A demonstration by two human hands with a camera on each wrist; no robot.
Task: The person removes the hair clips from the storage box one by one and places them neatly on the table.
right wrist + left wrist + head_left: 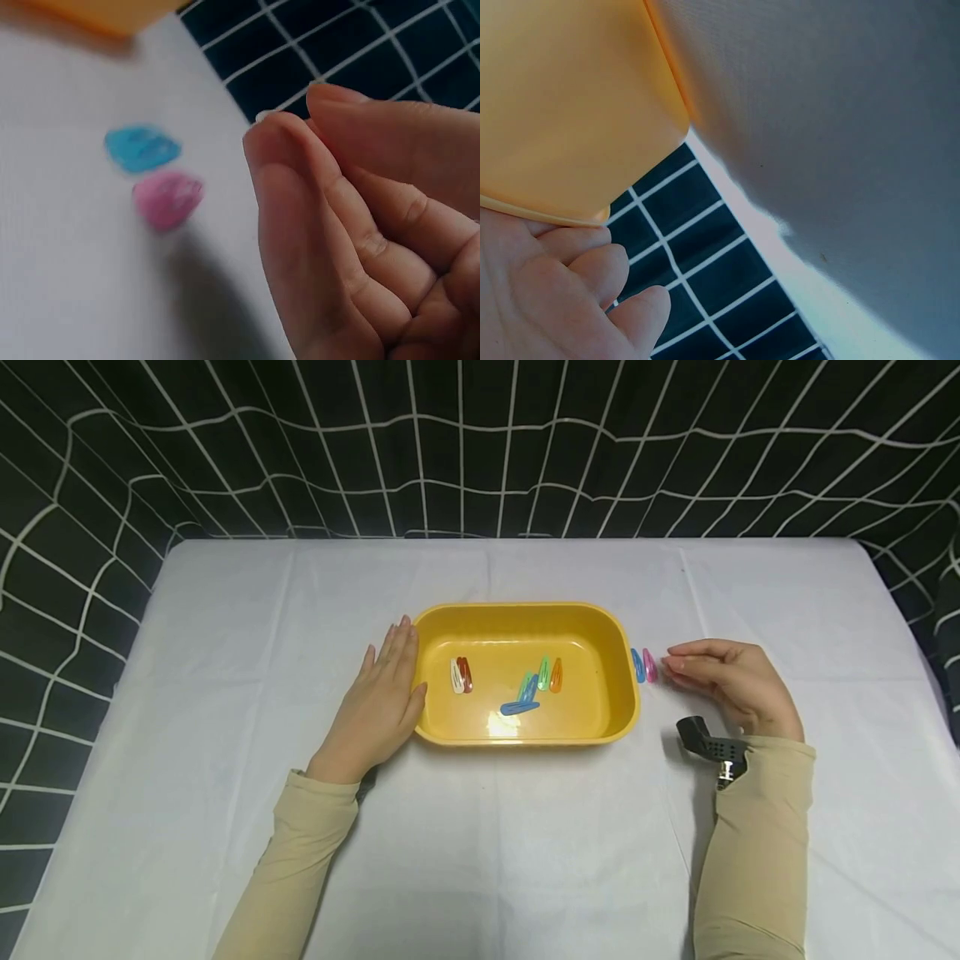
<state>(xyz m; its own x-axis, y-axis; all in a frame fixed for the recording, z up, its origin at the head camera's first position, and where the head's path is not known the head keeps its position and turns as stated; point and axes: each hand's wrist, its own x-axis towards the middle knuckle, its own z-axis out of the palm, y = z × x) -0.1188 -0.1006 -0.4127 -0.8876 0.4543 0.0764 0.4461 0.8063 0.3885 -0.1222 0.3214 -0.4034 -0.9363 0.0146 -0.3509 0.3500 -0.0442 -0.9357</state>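
My left hand (378,706) lies with straight fingers against the left rim of a yellow plastic basin (525,616); in the left wrist view its fingers (600,270) touch the rim. Outside the basin's right end, a blue snap hair clip (638,666) and a pink snap hair clip (650,666) lie side by side on the cloth. Just right of the pink clip is my right hand (738,685), fingers loosely bent. The right wrist view shows the thumb and forefinger near each other, with no clip visible between them.
Inside the basin lie a white clip (456,677) beside a dark red clip (466,674), a green clip (543,674) beside an orange clip (557,676), and an overlapping group with blue clips (520,707). White cloth covers the table (450,843); dark netting (480,452) stands behind.
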